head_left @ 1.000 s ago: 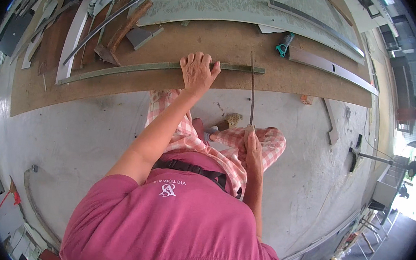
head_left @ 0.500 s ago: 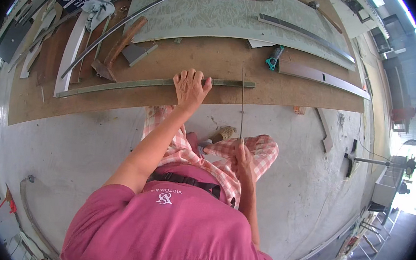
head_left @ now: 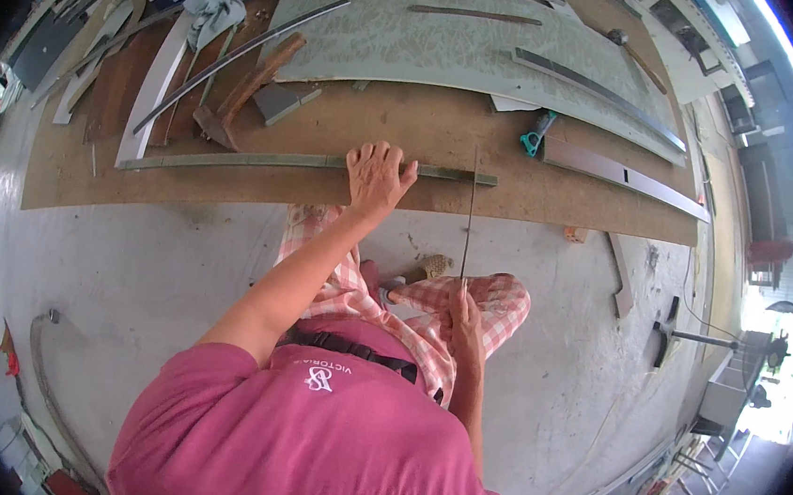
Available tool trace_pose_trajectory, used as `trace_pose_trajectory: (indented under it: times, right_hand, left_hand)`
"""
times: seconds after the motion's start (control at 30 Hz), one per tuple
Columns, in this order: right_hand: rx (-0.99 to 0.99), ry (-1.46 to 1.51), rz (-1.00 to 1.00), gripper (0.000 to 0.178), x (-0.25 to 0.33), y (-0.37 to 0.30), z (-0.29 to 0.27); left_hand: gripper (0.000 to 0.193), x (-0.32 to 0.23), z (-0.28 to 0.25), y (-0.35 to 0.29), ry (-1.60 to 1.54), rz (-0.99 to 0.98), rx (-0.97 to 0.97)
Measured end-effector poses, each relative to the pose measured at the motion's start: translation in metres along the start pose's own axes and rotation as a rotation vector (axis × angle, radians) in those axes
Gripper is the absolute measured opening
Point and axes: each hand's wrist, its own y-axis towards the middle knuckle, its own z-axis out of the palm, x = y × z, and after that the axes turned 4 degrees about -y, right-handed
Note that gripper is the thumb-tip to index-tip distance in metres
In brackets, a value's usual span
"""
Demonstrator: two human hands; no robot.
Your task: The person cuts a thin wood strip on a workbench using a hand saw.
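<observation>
A long, narrow greenish strip [head_left: 253,161] lies along the near part of the brown worktable [head_left: 408,117]. My left hand [head_left: 379,182] presses down on it right of its middle, fingers curled over the far edge. Across the strip, close to its right end, runs a thin saw [head_left: 469,226], its blade seen edge-on. My right hand [head_left: 466,318] is closed round the saw's near end, low in front of the table edge, above my thigh. The handle is mostly hidden inside that hand. Whether the blade has cut into the strip cannot be made out.
A hammer [head_left: 240,97], grey offcuts [head_left: 282,104] and a white strip [head_left: 150,94] lie at the left. Beyond is a pale patterned sheet [head_left: 385,53]. A teal-handled tool [head_left: 533,139] and a metal bar [head_left: 620,177] lie at the right. A fan [head_left: 746,344] stands on the floor.
The whole view has shifted a little, so the table sits slightly lower and farther right. Both hands keep their grips, and the saw still crosses the strip near its right end.
</observation>
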Motion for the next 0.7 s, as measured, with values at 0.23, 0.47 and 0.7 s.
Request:
trace_pose_trajectory:
  times: [0.23,0.47,0.7]
  right_hand:
    - [-0.008,0.128,-0.083,0.046,0.018,0.045,0.005]
    - [-0.033,-0.076,0.01,0.051,0.009,-0.007,0.004]
    - [-0.04,0.196,-0.108,0.046,0.049,0.049,0.014]
  left_hand:
    - [0.024,-0.008,0.003,0.006,-0.044,0.035,-0.015]
    - [0.023,-0.004,-0.005,0.005,-0.088,-0.009,-0.034]
    - [0.029,-0.003,-0.001,0.003,-0.054,-0.032,0.071]
